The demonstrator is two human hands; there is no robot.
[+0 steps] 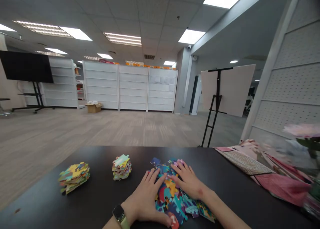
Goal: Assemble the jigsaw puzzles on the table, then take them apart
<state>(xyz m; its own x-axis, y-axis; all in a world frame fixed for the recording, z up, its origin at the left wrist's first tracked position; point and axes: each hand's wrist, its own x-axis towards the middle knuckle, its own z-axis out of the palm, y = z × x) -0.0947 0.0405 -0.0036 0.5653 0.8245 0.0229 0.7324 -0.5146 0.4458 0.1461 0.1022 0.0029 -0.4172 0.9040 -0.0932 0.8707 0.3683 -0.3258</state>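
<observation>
A loose heap of colourful jigsaw puzzle pieces (172, 187) lies on the dark table (105, 202) in front of me. My left hand (147, 194) rests at the heap's left side, fingers stretched forward and thumb apart, touching pieces. On the heap's upper right lies my right hand (187, 180), its fingers spread over the pieces. Neither hand grips a piece. Farther left stand two stacks of puzzle pieces: a neat one (121, 167) near the middle and a wider, leaning one (74, 176) at the far left. Pieces under the palms are hidden.
A pink patterned cloth (265, 172) lies along the table's right side, near a pink flower (302, 130). Beyond the table are an easel with a board (232, 89), white shelving (132, 87), a cardboard box (94, 108) and a screen on a stand (26, 66).
</observation>
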